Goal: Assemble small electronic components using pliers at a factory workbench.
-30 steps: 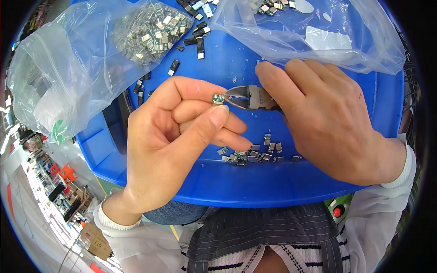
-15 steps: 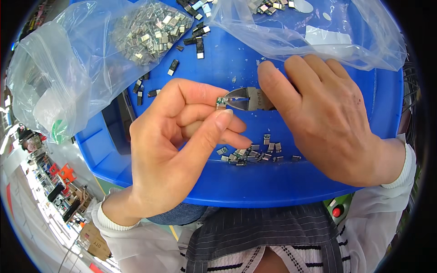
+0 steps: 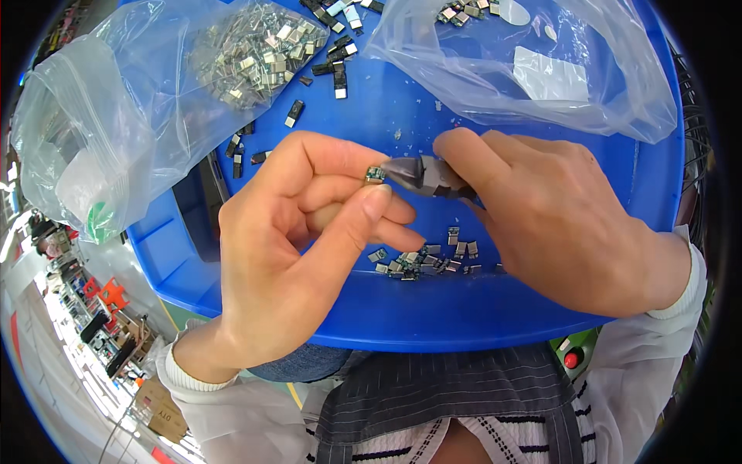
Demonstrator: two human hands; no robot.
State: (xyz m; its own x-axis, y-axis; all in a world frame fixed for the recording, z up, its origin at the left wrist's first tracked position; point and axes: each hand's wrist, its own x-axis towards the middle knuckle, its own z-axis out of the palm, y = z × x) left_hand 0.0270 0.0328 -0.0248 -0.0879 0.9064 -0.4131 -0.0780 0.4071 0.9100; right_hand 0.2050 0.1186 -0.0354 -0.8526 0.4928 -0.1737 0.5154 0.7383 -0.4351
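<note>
The small circuit piece (image 3: 375,175) is pinched in the left hand's (image 3: 278,240) fingers above the blue worktop (image 3: 433,309), the pliers' (image 3: 417,175) tips at its edge; the right hand's (image 3: 556,220) fingers wrap the handles. An overtight or slipping bite could crack it or nip skin. Since the earlier frame, the pliers have rolled edge-on.

Bright, fairly even light; glints on clear bags (image 3: 116,58); curved, blackened edges

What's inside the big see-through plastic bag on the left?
Through the clear plastic bag you see a heap of small, rectangular silvery metal connectors. Pieces lower in the heap are covered by those on top.
</note>
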